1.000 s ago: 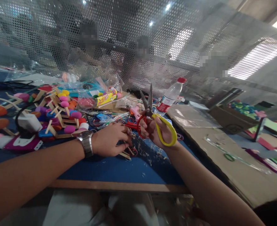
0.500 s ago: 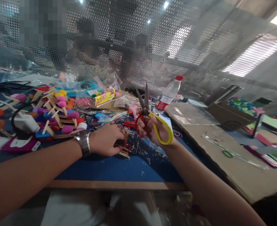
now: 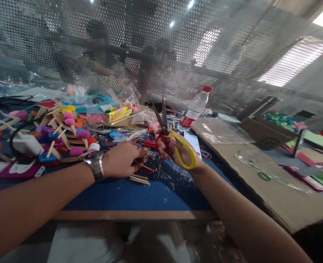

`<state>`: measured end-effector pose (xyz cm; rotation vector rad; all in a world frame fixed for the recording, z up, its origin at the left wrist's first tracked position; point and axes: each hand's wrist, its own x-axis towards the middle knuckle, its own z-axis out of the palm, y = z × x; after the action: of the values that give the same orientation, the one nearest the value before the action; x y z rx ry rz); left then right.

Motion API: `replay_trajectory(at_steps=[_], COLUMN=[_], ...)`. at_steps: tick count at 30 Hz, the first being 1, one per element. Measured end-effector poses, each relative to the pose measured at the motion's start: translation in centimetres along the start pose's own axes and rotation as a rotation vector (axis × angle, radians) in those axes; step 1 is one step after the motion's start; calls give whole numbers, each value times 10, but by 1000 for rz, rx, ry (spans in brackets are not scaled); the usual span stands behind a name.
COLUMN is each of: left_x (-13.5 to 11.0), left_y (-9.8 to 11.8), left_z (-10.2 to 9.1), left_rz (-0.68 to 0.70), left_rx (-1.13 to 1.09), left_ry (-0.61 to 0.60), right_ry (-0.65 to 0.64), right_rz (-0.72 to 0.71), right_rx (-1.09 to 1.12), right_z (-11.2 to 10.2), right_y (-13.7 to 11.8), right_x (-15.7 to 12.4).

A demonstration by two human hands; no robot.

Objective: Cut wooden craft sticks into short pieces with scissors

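Behind the table stands a large grey metal screen (image 3: 128,40) with many round holes. Before it spreads the table (image 3: 166,199), which has a dark blue top and a brown front edge. At its right side lies a flat sheet of brown cardboard (image 3: 249,164). On the left is a crowded pile of pale wooden pieces and bright rounded pieces (image 3: 76,151). Near the screen, a clear plastic bottle (image 3: 195,111) with a red cap is standing.

The right hand (image 3: 175,149) is grasping a pair of scissors (image 3: 165,130) with one yellow loop and one red loop; it is raised above the middle of the table, and the blades are apart, pointing upward. The left hand (image 3: 123,160) rests low with bent fingers; I cannot tell if it is gripping something. Just beside its fingertips lie several thin wooden sticks (image 3: 139,179). Small pale shreds (image 3: 165,200) are scattered to their right.
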<state>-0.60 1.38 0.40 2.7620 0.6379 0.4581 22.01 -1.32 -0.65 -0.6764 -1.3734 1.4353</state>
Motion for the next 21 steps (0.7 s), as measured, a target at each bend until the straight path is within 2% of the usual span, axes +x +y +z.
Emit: replay_trajectory(at_steps=[8, 14, 21], left_x=[1, 2, 0], left_y=[6, 9, 8], left_z=[-9, -11, -9], left_rz=[-91, -109, -103], left_rx=[119, 241, 241], left_ry=[-116, -135, -133], right_ry=[5, 16, 41], right_rz=[3, 13, 43], right_rx=[12, 1, 17], right_z=[-2, -1, 1], right_y=[1, 0, -2], right_x=[1, 2, 2])
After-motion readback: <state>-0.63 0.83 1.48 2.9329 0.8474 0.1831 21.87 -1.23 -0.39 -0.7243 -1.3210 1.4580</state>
